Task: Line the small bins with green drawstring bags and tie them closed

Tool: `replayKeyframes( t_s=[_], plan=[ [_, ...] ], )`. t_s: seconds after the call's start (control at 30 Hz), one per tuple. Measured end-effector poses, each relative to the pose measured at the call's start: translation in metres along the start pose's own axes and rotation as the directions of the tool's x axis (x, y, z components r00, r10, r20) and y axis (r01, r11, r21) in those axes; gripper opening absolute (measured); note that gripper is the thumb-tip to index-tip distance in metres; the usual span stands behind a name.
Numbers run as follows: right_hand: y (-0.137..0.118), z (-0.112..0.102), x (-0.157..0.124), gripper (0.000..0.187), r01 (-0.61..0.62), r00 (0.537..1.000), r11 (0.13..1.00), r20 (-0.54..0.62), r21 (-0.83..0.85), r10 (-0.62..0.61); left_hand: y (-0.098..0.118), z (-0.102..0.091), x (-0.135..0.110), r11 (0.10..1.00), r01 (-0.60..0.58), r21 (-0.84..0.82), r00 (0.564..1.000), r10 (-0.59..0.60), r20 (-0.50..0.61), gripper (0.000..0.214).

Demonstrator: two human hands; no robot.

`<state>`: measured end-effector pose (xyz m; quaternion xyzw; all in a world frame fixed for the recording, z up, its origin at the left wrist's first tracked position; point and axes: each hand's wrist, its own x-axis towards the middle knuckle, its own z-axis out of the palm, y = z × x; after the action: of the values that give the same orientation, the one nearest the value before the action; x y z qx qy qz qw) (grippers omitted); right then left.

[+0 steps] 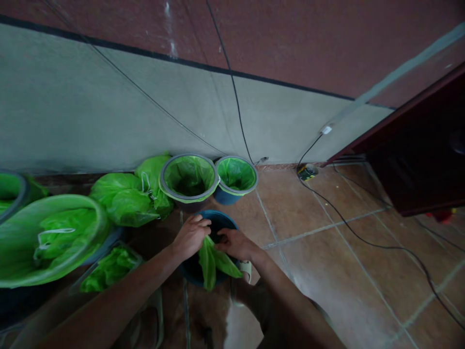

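A crumpled green plastic bag [209, 264] hangs between my hands over a dark blue bucket [189, 274]. My left hand [192, 236] grips the bag's upper part from the left, fingers closed. From the right, my right hand [235, 242] pinches the same bag near the bucket's far inner wall. Two folds of the bag droop toward the near rim. Just beyond stand a grey-rimmed bucket [189, 196] and a smaller blue bucket [227, 196], each lined with green plastic.
Tied green bags [121, 198] lean along the wall at left. A large green-lined tub [98, 232] stands nearer, partly blurred. A small can [307, 172] sits by the wall, and a black cable [358, 236] runs over the tiles. Dark furniture [410, 160] stands at right.
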<state>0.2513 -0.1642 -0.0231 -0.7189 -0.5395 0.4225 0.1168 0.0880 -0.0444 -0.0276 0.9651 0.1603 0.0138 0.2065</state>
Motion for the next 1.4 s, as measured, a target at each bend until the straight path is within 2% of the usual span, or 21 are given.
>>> replayKeyframes(
  t_s=[0.1, 0.17, 0.23, 0.33, 0.4, 0.5, 0.53, 0.6, 0.63, 0.7, 0.77, 0.8, 0.9, 0.97, 1.0, 1.03, 1.13, 1.2, 1.27, 1.4],
  plan=[
    [-0.008, 0.005, 0.004, 0.024, 0.042, 0.998, 0.995, -0.045, 0.093, -0.038, 0.003, 0.006, 0.0, 0.993, -0.036, -0.115, 0.996, 0.027, -0.084, 0.029],
    [-0.011, 0.009, 0.006, 0.02, 0.048, 0.996, 0.992, -0.077, 0.116, -0.039, 0.004, 0.009, -0.001, 0.979, -0.015, -0.203, 0.99, -0.014, -0.14, 0.032],
    [-0.009, 0.011, 0.007, 0.02, 0.039, 0.994, 0.985, -0.109, 0.171, -0.021, 0.005, 0.009, -0.002, 0.964, 0.06, -0.257, 0.971, -0.116, -0.21, 0.033],
    [-0.001, 0.016, 0.011, 0.017, -0.008, 0.982, 0.959, -0.18, 0.283, 0.061, 0.006, 0.005, -0.002, 0.919, 0.233, -0.318, 0.898, -0.329, -0.291, 0.044],
    [0.005, 0.019, 0.015, 0.016, -0.045, 0.969, 0.934, -0.214, 0.353, 0.127, 0.009, 0.004, -0.002, 0.863, 0.339, -0.375, 0.875, -0.436, -0.21, 0.062],
    [0.01, 0.02, 0.02, 0.018, -0.044, 0.959, 0.894, -0.231, 0.446, 0.162, 0.015, 0.007, -0.005, 0.819, 0.458, -0.345, 0.882, -0.465, 0.067, 0.081],
    [0.01, 0.018, 0.021, 0.02, -0.042, 0.957, 0.883, -0.234, 0.468, 0.17, 0.017, 0.009, -0.006, 0.828, 0.483, -0.284, 0.875, -0.461, 0.143, 0.079],
    [0.01, 0.01, 0.02, 0.023, -0.066, 0.948, 0.887, -0.247, 0.457, 0.198, 0.017, 0.011, -0.01, 0.86, 0.495, -0.128, 0.857, -0.458, 0.238, 0.062],
    [0.01, 0.005, 0.017, 0.024, -0.097, 0.944, 0.914, -0.255, 0.394, 0.21, 0.014, 0.011, -0.011, 0.874, 0.484, -0.054, 0.85, -0.454, 0.268, 0.05],
    [0.011, -0.008, 0.01, 0.024, -0.193, 0.948, 0.975, -0.235, 0.106, 0.213, 0.005, 0.005, -0.014, 0.89, 0.452, 0.053, 0.846, -0.447, 0.291, 0.029],
    [0.012, -0.018, 0.0, 0.021, -0.261, 0.96, 0.94, -0.158, -0.221, 0.229, -0.009, -0.005, -0.015, 0.885, 0.446, 0.134, 0.851, -0.466, 0.241, 0.023],
    [0.013, -0.021, -0.006, 0.019, -0.27, 0.963, 0.906, -0.108, -0.325, 0.248, -0.016, -0.012, -0.015, 0.877, 0.448, 0.171, 0.858, -0.476, 0.192, 0.023],
    [0.013, -0.022, -0.018, 0.014, -0.245, 0.953, 0.889, 0.075, -0.386, 0.295, -0.031, -0.029, -0.012, 0.855, 0.465, 0.231, 0.881, -0.472, -0.027, 0.025],
    [0.01, -0.019, -0.022, 0.01, -0.184, 0.942, 0.902, 0.194, -0.39, 0.276, -0.033, -0.034, -0.008, 0.853, 0.488, 0.183, 0.871, -0.465, -0.159, 0.026],
    [0.007, -0.017, -0.022, 0.01, -0.163, 0.944, 0.907, 0.205, -0.389, 0.258, -0.032, -0.033, -0.007, 0.861, 0.49, 0.135, 0.866, -0.463, -0.192, 0.027],
    [0.005, -0.016, -0.021, 0.021, -0.158, 0.955, 0.909, 0.175, -0.385, 0.24, -0.03, -0.032, -0.005, 0.871, 0.485, 0.083, 0.864, -0.462, -0.2, 0.028],
    [-0.002, -0.011, -0.016, 0.065, -0.186, 0.983, 0.933, -0.063, -0.308, 0.175, -0.021, -0.021, 0.0, 0.912, 0.408, -0.048, 0.896, -0.41, -0.17, 0.027],
    [-0.007, -0.006, -0.011, 0.08, -0.154, 0.98, 0.968, -0.152, -0.2, 0.125, -0.014, -0.015, 0.002, 0.929, 0.353, -0.112, 0.91, -0.369, -0.187, 0.025],
    [-0.012, 0.003, -0.006, 0.078, -0.096, 0.983, 0.989, -0.17, -0.116, 0.075, -0.007, -0.011, 0.005, 0.937, 0.306, -0.168, 0.916, -0.338, -0.217, 0.023],
    [-0.016, 0.016, 0.004, 0.029, -0.145, 0.97, 0.979, -0.217, -0.142, 0.112, 0.007, -0.008, 0.007, 0.939, 0.291, -0.186, 0.908, -0.332, -0.255, 0.017]
  ],
)
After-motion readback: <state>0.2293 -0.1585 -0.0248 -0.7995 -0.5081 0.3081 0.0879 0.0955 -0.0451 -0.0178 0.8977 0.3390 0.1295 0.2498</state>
